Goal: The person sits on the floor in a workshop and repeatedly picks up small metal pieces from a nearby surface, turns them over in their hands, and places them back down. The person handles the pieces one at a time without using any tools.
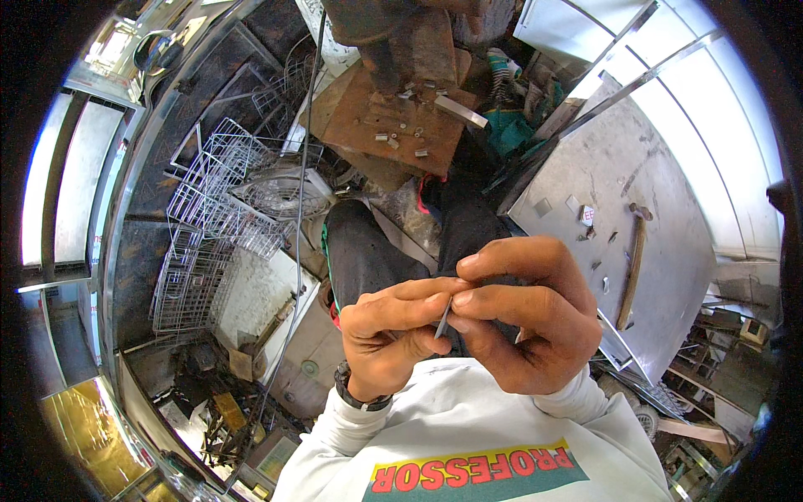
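Both my hands meet in front of my chest, fingertips pinched round a small, thin grey metal strip [444, 318]. My left hand [389, 322] is closed on its left side, thumb below and fingers above. My right hand [535, 314] grips the other side between thumb and fingers. The strip's ends are partly hidden by the fingertips, so its full shape is not visible. A dark watch [360, 391] circles my left wrist. Beyond my knees, several small metal pieces [393, 142] lie on a rusty brown board [343, 125], with a short silver metal bar [461, 111] at its right edge.
On the right, a grey metal table [669, 192] carries a hammer [636, 259] and small scraps. White wire racks [213, 184] and a round fan grille [288, 194] are piled at left. A dark cable [303, 176] hangs down past them. Scrap clutters the lower left.
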`<state>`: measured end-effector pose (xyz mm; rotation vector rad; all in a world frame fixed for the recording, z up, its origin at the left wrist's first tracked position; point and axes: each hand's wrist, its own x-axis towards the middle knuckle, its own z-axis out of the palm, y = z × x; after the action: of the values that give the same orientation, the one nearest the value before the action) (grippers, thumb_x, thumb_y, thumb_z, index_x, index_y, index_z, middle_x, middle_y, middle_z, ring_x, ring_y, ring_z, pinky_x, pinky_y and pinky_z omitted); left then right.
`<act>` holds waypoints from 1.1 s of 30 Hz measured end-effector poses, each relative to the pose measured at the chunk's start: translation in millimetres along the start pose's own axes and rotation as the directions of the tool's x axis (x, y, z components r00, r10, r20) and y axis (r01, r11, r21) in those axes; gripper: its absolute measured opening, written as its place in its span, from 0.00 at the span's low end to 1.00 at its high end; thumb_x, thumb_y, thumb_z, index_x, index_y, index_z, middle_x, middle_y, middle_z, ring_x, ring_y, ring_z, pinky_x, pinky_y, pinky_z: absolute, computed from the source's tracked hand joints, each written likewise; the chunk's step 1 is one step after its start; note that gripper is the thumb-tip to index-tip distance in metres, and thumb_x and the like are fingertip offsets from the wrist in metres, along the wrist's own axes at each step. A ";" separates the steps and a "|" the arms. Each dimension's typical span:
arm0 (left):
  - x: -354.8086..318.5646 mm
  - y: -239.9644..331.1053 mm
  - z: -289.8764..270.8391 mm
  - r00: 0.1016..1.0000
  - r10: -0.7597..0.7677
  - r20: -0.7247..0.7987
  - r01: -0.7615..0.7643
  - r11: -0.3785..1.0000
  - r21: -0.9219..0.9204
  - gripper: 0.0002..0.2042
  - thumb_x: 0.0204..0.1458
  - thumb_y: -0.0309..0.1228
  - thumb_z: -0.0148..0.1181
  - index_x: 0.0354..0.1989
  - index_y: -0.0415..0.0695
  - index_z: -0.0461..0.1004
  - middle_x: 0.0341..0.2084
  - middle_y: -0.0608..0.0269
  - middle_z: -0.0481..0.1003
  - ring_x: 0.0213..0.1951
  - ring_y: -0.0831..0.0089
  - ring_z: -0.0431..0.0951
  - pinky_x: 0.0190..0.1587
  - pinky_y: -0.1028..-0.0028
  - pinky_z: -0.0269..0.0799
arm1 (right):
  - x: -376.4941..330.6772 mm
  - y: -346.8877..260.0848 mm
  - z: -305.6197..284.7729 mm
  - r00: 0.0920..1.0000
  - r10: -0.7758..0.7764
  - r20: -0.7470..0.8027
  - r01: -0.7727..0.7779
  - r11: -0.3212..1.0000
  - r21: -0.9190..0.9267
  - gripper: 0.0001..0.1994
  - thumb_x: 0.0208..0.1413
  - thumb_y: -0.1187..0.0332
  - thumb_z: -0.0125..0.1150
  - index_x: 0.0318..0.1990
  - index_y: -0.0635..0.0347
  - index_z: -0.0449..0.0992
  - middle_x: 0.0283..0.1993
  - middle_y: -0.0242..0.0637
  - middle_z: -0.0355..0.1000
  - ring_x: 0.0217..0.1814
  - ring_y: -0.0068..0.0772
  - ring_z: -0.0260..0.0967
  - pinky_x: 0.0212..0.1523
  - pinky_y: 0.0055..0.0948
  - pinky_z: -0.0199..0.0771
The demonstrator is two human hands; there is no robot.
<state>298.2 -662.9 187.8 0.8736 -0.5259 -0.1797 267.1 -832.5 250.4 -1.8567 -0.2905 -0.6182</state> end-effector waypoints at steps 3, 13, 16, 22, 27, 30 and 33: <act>0.3 -0.3 -2.6 1.000 0.016 0.019 -0.016 0.999 0.031 0.17 0.52 0.23 0.72 0.51 0.37 0.82 0.51 0.31 0.78 0.46 0.59 0.85 0.47 0.70 0.82 | 0.2 -1.1 -0.1 1.000 -0.007 -0.002 0.007 1.000 0.007 0.15 0.46 0.82 0.74 0.42 0.58 0.83 0.47 0.46 0.77 0.44 0.38 0.79 0.41 0.28 0.80; 0.4 2.5 3.3 0.997 0.073 -0.007 -0.071 0.980 0.184 0.10 0.58 0.22 0.67 0.48 0.38 0.83 0.47 0.32 0.79 0.36 0.67 0.85 0.37 0.75 0.83 | 1.8 -1.2 -0.8 1.000 -0.024 0.006 0.024 1.000 0.007 0.14 0.45 0.82 0.73 0.41 0.60 0.84 0.46 0.45 0.77 0.44 0.39 0.78 0.41 0.30 0.79; 1.8 5.5 6.8 0.996 0.092 -0.010 -0.085 0.955 0.285 0.07 0.61 0.23 0.64 0.45 0.38 0.83 0.46 0.33 0.80 0.34 0.69 0.85 0.34 0.75 0.83 | 1.9 0.9 -1.5 0.999 -0.035 0.015 0.035 0.999 0.011 0.14 0.45 0.83 0.72 0.41 0.61 0.84 0.45 0.45 0.77 0.44 0.40 0.78 0.40 0.31 0.79; 1.9 9.7 12.8 0.997 0.079 -0.017 -0.066 0.923 0.379 0.06 0.62 0.23 0.62 0.44 0.37 0.81 0.46 0.33 0.80 0.34 0.67 0.85 0.31 0.74 0.84 | 0.0 5.4 -0.2 0.999 -0.043 -0.002 0.043 0.999 0.023 0.13 0.44 0.82 0.73 0.39 0.61 0.84 0.43 0.43 0.77 0.42 0.40 0.78 0.40 0.31 0.78; -2.8 6.8 14.9 0.995 0.088 -0.048 -0.065 0.929 0.363 0.07 0.62 0.22 0.62 0.46 0.37 0.80 0.48 0.32 0.79 0.35 0.66 0.85 0.32 0.73 0.85 | -0.8 10.8 2.3 0.996 -0.089 -0.011 0.089 0.996 0.016 0.13 0.44 0.82 0.72 0.39 0.63 0.84 0.43 0.43 0.78 0.41 0.40 0.78 0.41 0.32 0.77; -4.3 2.7 16.4 0.992 0.107 -0.072 -0.078 0.943 0.323 0.07 0.61 0.22 0.63 0.46 0.36 0.80 0.48 0.31 0.78 0.37 0.65 0.85 0.33 0.74 0.85 | -0.8 11.1 1.9 0.995 -0.096 -0.013 0.096 0.995 0.011 0.13 0.44 0.81 0.72 0.39 0.63 0.83 0.44 0.43 0.78 0.41 0.40 0.78 0.41 0.33 0.77; -5.5 2.2 17.5 0.990 0.106 -0.089 -0.074 0.950 0.305 0.08 0.60 0.21 0.63 0.46 0.35 0.80 0.48 0.31 0.78 0.38 0.65 0.85 0.34 0.74 0.84 | -1.4 11.0 2.4 0.994 -0.104 -0.017 0.104 0.995 -0.003 0.13 0.44 0.81 0.73 0.39 0.63 0.83 0.44 0.42 0.78 0.41 0.41 0.78 0.42 0.34 0.77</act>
<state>284.4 -671.5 196.7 1.1471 -0.5009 0.0321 271.9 -834.2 240.2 -1.8460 -0.3774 -0.7050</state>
